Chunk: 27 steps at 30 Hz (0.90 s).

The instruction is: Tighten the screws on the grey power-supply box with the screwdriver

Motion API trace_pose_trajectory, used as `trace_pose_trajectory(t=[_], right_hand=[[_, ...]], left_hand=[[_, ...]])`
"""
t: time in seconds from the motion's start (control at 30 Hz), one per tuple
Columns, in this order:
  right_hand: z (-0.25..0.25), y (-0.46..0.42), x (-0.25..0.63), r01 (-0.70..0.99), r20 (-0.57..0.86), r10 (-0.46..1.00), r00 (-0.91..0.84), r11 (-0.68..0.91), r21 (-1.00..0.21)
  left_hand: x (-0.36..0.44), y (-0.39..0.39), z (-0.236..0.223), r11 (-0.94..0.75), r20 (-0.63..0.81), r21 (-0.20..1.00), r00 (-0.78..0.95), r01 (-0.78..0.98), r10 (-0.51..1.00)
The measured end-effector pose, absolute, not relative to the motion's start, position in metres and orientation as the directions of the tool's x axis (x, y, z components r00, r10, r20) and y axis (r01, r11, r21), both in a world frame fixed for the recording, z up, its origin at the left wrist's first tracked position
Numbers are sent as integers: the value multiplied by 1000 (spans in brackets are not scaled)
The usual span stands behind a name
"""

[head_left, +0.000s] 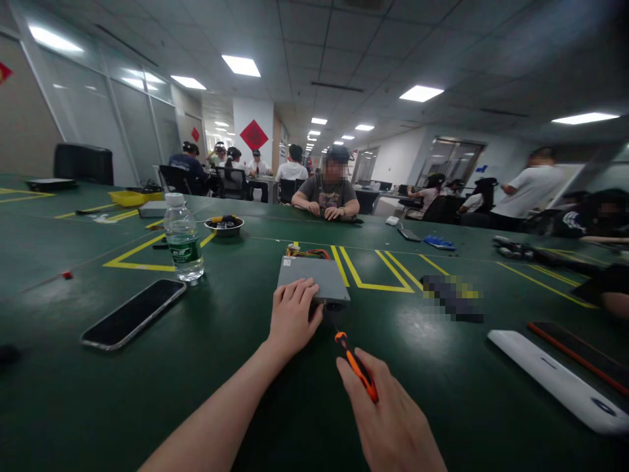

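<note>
A grey metal computer power supply unit [330,276] lies flat on the green table in front of me, its bundle of coloured cables coming out at the far side. My left hand [293,313] grips its near left part, fingers over the top and thumb at the near side. In my right hand [388,413] is a screwdriver with an orange and black handle [358,368]. Its thin shaft points toward the near side of the unit, close to the power socket. Whether the tip touches the unit, I cannot tell.
Left of the unit are a water bottle [183,242], a phone [133,314] and a round bowl [225,227] holding small items. A long white device [555,377] lies at right, near a dark orange-edged one [582,354]. A person [327,190] sits across the table.
</note>
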State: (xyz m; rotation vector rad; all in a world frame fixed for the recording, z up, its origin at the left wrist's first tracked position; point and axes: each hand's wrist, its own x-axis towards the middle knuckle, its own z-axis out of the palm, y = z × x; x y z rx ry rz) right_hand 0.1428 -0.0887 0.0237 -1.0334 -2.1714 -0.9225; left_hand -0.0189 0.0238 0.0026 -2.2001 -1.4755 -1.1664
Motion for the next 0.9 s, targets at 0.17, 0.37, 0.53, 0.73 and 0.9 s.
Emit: trace_pose_trajectory(t=[0.17,0.37,0.53,0.73,0.9], right_hand=[[19,-92,122,864,697,510,-504,301,404],[17,-91,114,951,703,642,-305,247,187],[14,-94,117,952,702,672,-236,306,27],[21,-89,118,885,712,531,-459,343,315],[23,-86,126,959,721,632,-283,197,204]], left_hand=[[-20,22,3,-463,728,209,179,861,662],[-21,22,4,-470,741,213,172,857,649],[-22,21,4,-491,751,226,171,841,638],[-22,21,3,-499,752,240,165,833,638],[-22,21,4,-494,741,233,175,838,648]])
